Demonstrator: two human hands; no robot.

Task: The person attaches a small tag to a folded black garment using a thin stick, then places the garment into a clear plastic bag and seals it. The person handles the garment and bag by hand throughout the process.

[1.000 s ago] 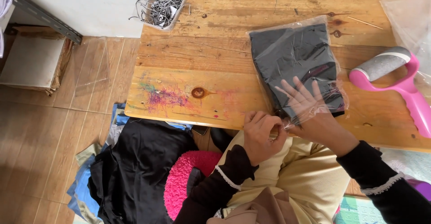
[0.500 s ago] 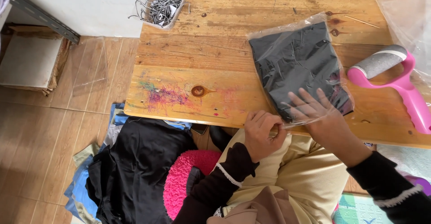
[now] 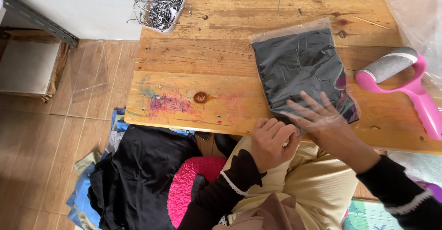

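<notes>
- I am seeing the left hand (image 3: 271, 142) curling its fingers at the near edge of the wooden table (image 3: 221, 59), the fingertips pinching the near end of the clear plastic bag (image 3: 301, 71); the grip is closing almost fully on the film.
- I am seeing the right hand (image 3: 322, 119) lying flat with its fingers spreading wide, pressing down on the near end of that bag; it is grasping nothing, only bearing on the plastic.
- The two hands are working just beside each other, the left fingertips touching the bag edge right next to the right thumb.
- The bag is lying flat on the table, running away from me at a slight tilt, and it is enclosing a folded black garment (image 3: 299, 64) that is filling most of it.
- To the right of the bag, a pink lint roller (image 3: 405, 85) is resting on the table, its grey roll pointing toward the bag, near but apart from it.
- More clear plastic film (image 3: 416, 13) is lying at the table's far right corner.
- At the far left corner, a clear tub of tags and ball chains (image 3: 163, 4) is overhanging the table edge.
- Below the table, a pile of dark clothes (image 3: 133, 174) is lying on the tiled floor beside a pink fluffy cushion (image 3: 189, 184).
</notes>
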